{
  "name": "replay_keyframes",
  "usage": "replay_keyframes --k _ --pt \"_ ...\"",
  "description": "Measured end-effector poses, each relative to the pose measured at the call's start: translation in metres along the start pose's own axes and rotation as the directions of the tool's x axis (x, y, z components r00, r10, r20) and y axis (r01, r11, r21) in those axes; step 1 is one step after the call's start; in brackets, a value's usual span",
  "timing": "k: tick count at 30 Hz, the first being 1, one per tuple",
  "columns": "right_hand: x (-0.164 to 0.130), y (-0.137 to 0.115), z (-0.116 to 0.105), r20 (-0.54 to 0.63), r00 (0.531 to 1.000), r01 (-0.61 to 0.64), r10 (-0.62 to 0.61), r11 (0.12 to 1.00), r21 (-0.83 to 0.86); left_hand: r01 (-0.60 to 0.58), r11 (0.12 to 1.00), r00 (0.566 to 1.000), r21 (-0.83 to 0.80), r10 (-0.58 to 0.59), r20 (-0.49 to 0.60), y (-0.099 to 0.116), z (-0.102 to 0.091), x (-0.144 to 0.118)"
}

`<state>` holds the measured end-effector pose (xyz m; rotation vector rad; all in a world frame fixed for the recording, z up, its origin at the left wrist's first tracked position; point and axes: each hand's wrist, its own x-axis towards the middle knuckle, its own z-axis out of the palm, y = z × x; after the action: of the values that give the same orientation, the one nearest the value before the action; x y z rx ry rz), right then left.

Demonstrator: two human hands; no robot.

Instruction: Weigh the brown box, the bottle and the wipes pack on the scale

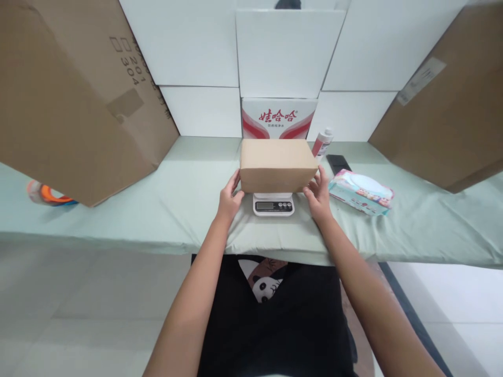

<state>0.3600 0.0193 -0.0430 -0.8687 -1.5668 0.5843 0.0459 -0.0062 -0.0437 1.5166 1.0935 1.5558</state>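
A closed brown cardboard box [278, 166] rests on a white digital kitchen scale [273, 204], covering its platform. Only the front of the scale, with its display and buttons, shows below the box. My left hand [230, 199] grips the box at its left end, thumb by the lower front corner. At the opposite end, my right hand [317, 195] holds it the same way, fingers against the side. No reading can be made out on the display.
A pack of wipes [361, 192], a dark flat object [338, 164] and a red-labelled bottle [323, 144] lie or stand to the right. Large cardboard panels [78, 94] flank both sides. Tape rolls [49, 193] sit far left. A white printed carton [279, 116] stands behind.
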Motion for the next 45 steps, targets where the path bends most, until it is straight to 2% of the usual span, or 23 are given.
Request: replay_keyframes --k 7,13,16,20,23,26,29,32,34,39,45 --pt "0.001 -0.002 -0.001 0.04 0.999 -0.013 0.012 0.999 0.036 0.006 0.997 0.998 0.081 -0.001 -0.058 0.011 0.001 -0.004" --pt "-0.001 -0.005 -0.002 -0.044 0.998 0.047 -0.053 0.99 -0.133 -0.025 0.968 0.993 0.25 0.053 -0.106 0.019 0.003 -0.008" --pt "0.0 -0.016 -0.004 -0.033 0.999 0.029 -0.036 0.983 -0.18 0.027 0.962 0.991 0.273 0.01 -0.136 0.027 0.005 -0.007" --pt "0.019 -0.042 -0.009 0.036 0.998 -0.04 0.045 0.992 -0.123 0.038 0.944 0.987 0.328 0.014 -0.157 0.04 0.001 0.01" --pt "0.052 -0.051 -0.006 0.098 0.992 -0.079 0.083 0.996 -0.048 0.011 0.918 0.981 0.396 0.067 -0.181 0.042 -0.006 0.04" --pt "0.088 -0.034 0.011 0.122 0.988 -0.099 0.095 0.995 0.033 0.037 0.897 0.967 0.44 0.079 -0.244 0.027 -0.008 0.079" --pt "0.115 0.003 0.038 0.143 0.98 -0.15 0.138 0.986 0.075 0.101 0.897 0.958 0.429 0.029 -0.286 0.003 -0.002 0.113" --pt "0.129 0.039 0.062 0.132 0.971 -0.209 0.199 0.975 0.069 0.215 0.903 0.945 0.372 -0.097 -0.312 -0.019 0.006 0.133" --pt "0.133 0.055 0.072 0.112 0.965 -0.245 0.236 0.967 0.072 0.253 0.902 0.936 0.35 -0.137 -0.324 -0.031 0.01 0.139" --pt "0.135 0.063 0.077 0.092 0.955 -0.293 0.282 0.947 0.133 0.233 0.926 0.946 0.298 -0.146 -0.289 -0.051 0.011 0.142" --pt "0.124 0.059 0.07 0.128 0.915 -0.404 0.384 0.848 0.344 0.258 0.921 0.959 0.292 -0.206 -0.197 -0.059 0.011 0.141"
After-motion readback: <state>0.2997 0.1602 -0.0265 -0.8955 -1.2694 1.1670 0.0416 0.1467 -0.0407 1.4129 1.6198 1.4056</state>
